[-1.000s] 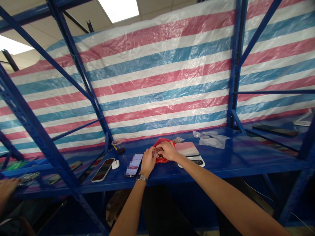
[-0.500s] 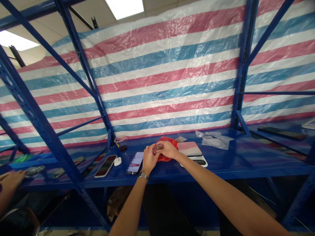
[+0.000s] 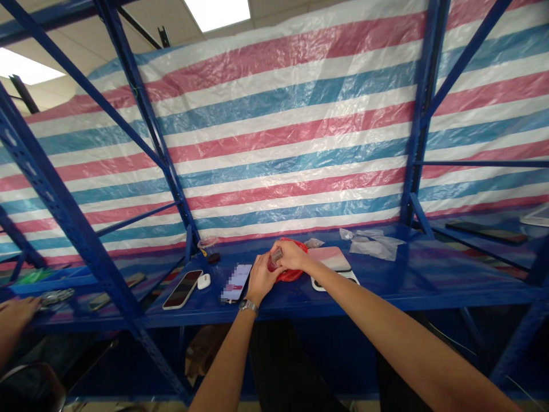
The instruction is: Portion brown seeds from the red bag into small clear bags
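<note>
My left hand (image 3: 261,278) and my right hand (image 3: 292,255) are together above the blue shelf. Their fingers close from both sides on a small reddish, see-through item (image 3: 275,260); its exact kind is too small to make out. Behind and below it lies a crumpled red plastic bag (image 3: 295,275), partly covered by my right hand. To the left of my left hand rests a phone with a lit screen (image 3: 240,278). A pink-and-white flat case (image 3: 333,257) lies beyond my right wrist, overlapping a white object with a black strip, partly behind my forearm.
A dark-screened phone (image 3: 183,289), a white earbud case (image 3: 203,281) and a clear plastic cup (image 3: 208,245) stand left. Clear plastic bags (image 3: 377,247) lie right. Blue uprights (image 3: 416,143) frame the shelf. Another person's hand (image 3: 17,315) is far left, near a blue tray (image 3: 81,278).
The reddish item has turned more upright between my fingers, and my right hand has shifted slightly left. My right forearm now covers more of the white object. The view has shifted slightly.
</note>
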Demonstrator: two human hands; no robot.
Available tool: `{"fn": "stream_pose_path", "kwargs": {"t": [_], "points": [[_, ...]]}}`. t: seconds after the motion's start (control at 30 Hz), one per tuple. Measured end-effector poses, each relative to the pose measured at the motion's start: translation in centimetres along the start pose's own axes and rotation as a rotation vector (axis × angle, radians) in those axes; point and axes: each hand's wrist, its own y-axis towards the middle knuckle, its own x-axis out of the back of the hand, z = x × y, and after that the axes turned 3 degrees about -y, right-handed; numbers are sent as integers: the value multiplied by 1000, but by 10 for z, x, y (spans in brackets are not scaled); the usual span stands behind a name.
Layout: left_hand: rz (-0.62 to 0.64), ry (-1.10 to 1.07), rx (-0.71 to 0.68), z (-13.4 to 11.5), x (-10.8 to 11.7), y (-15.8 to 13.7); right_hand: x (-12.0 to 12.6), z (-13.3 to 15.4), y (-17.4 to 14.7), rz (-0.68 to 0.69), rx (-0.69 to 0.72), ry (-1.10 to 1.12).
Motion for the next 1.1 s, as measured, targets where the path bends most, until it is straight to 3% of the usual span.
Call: {"fn": "stream_pose_path", "kwargs": {"t": [0.17, 0.3, 0.53, 0.77, 0.83, 0.97, 1.1], "points": [[45, 15, 36, 0, -1, -1, 1, -13, 3, -9, 71, -89], [8, 16, 49, 1, 0, -1, -2, -20, 5, -15, 162, -124], [-84, 11, 30, -3, 4, -1, 4, 0, -1, -4, 195, -196], [-98, 123, 41, 3, 0, 0, 19, 5, -9, -8, 2, -425], [-145, 130, 71, 6, -2, 0, 22, 2, -12, 38, 31, -473], [-254, 54, 104, 8, -2, 1, 19, 3, -19, 267, 8, -519], [-386, -62, 224, 8, 1, 1, 13, 7, -24, 215, -93, -632]]}}
